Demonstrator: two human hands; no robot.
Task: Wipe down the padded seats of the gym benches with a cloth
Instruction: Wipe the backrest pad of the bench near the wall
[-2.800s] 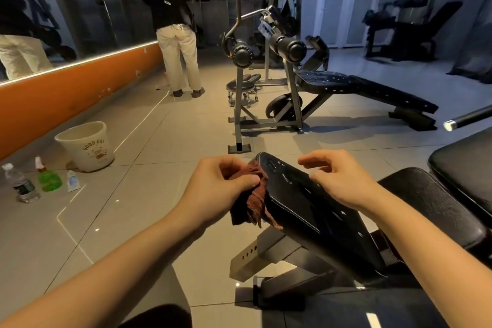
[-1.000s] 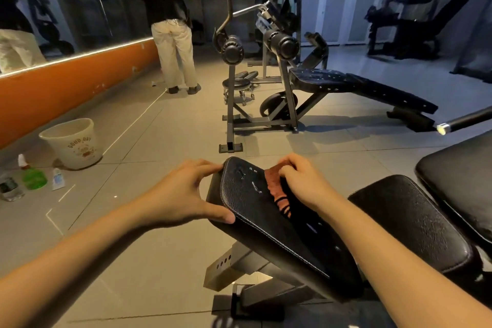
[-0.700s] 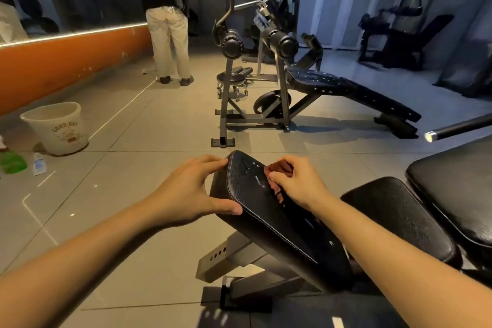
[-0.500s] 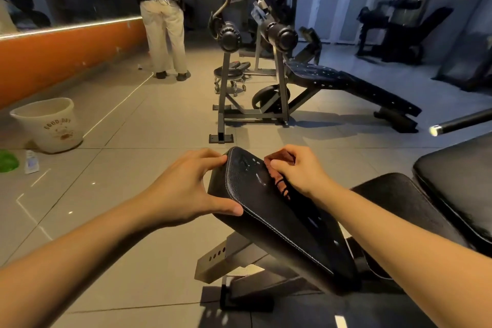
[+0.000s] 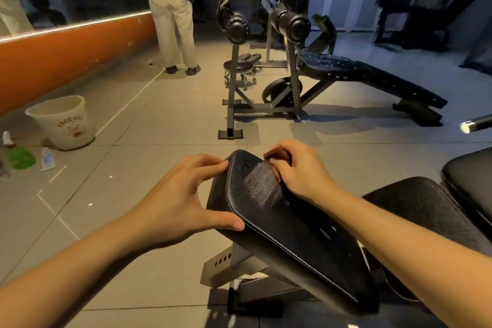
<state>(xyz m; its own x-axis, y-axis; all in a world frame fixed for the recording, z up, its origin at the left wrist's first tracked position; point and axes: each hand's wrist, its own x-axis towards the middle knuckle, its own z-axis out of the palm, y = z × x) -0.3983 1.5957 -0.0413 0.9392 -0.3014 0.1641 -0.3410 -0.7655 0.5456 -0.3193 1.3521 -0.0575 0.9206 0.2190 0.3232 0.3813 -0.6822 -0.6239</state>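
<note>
A tilted black padded bench seat [image 5: 271,210] stands in front of me, its top end raised. My left hand [image 5: 183,200] grips the seat's left edge, thumb on top and fingers round the upper corner. My right hand [image 5: 300,170] is curled over a dark red cloth [image 5: 277,157] at the seat's upper right edge; only a small part of the cloth shows under the fingers. A damp streak lies on the pad just left of the cloth. A second black pad [image 5: 423,210] lies to the right behind my forearm.
A white bucket [image 5: 62,121], a green spray bottle [image 5: 20,157] and a small tube [image 5: 47,158] stand on the tiled floor at left. Another bench with roller pads [image 5: 292,72] stands ahead. A person [image 5: 173,13] stands by the orange wall. A metal bar [image 5: 476,125] juts in from the right.
The cloth passed from my left hand to my right. My left hand took hold of the seat's left edge. My right hand has slid the cloth up to the seat's top right corner.
</note>
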